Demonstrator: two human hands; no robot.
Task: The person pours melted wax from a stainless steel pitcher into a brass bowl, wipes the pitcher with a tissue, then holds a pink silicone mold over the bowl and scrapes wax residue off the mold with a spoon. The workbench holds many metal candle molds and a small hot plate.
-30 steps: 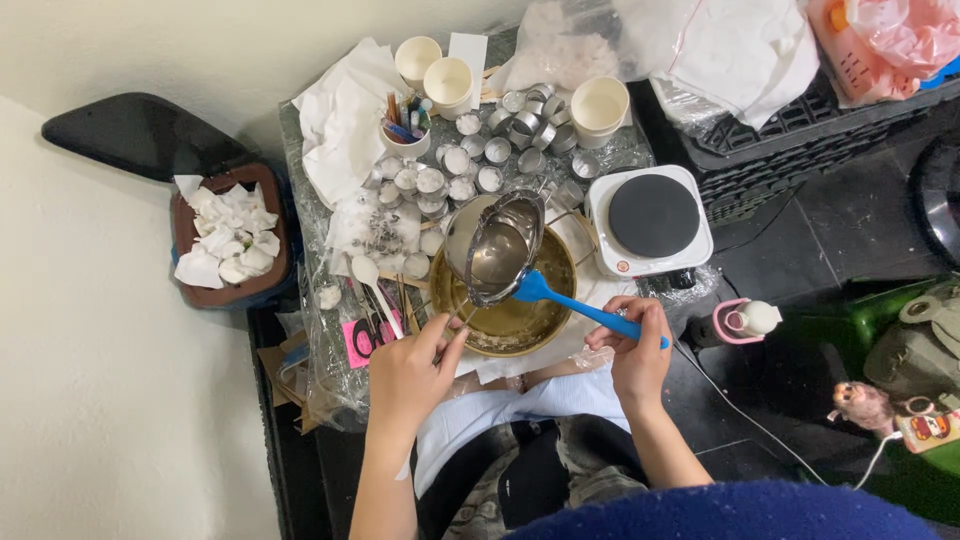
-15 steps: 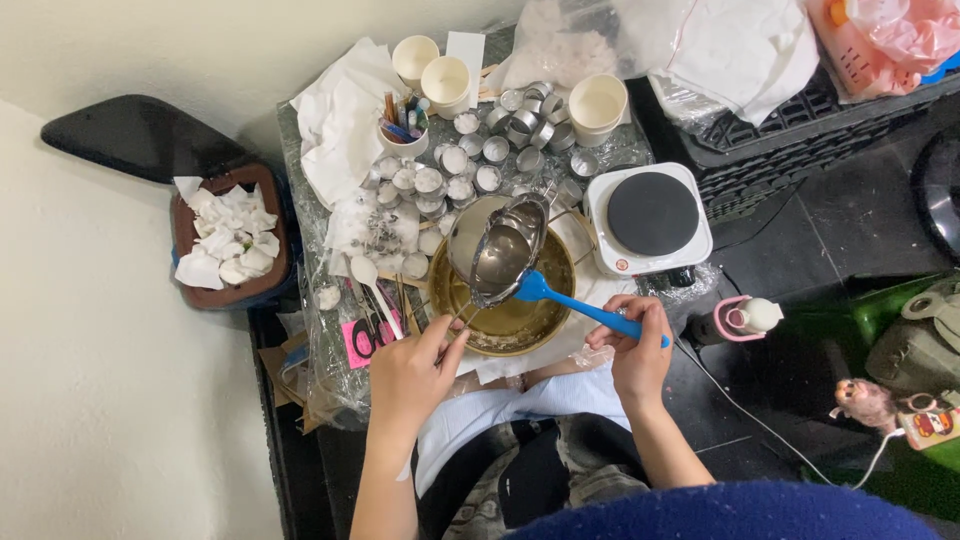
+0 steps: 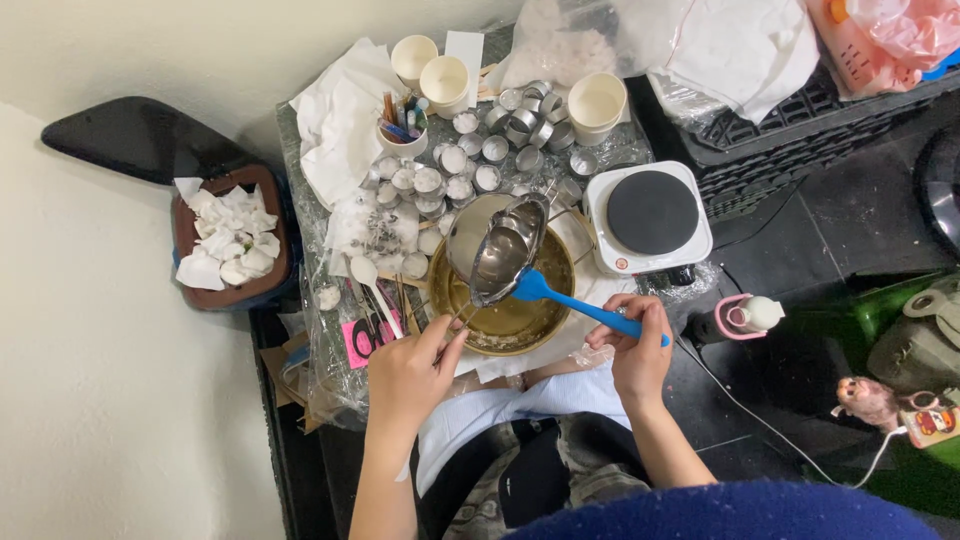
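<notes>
My left hand [image 3: 412, 368] grips the thin handle of a steel pouring pitcher [image 3: 503, 252], which is tilted over a round brass-coloured bowl [image 3: 505, 322] at the table's near edge. My right hand [image 3: 636, 345] holds the handle of a blue silicone spatula [image 3: 570, 301]. The spatula's head rests against the pitcher's rim above the bowl. Both hands sit at the front of the small cluttered table [image 3: 318, 350], just above my lap.
Several small metal cups with white filling [image 3: 440, 175] crowd the table's far half, with paper cups [image 3: 445, 80], white tissue [image 3: 340, 120] and a cup of pens [image 3: 400, 135]. A white single hotplate [image 3: 650, 215] stands right. A brown bin of tissues [image 3: 225, 240] sits left; a black crate [image 3: 780, 130] lies behind.
The pitcher stays tilted over the bowl while the spatula head shifts slightly along its rim. Both hands hold nearly the same places.
</notes>
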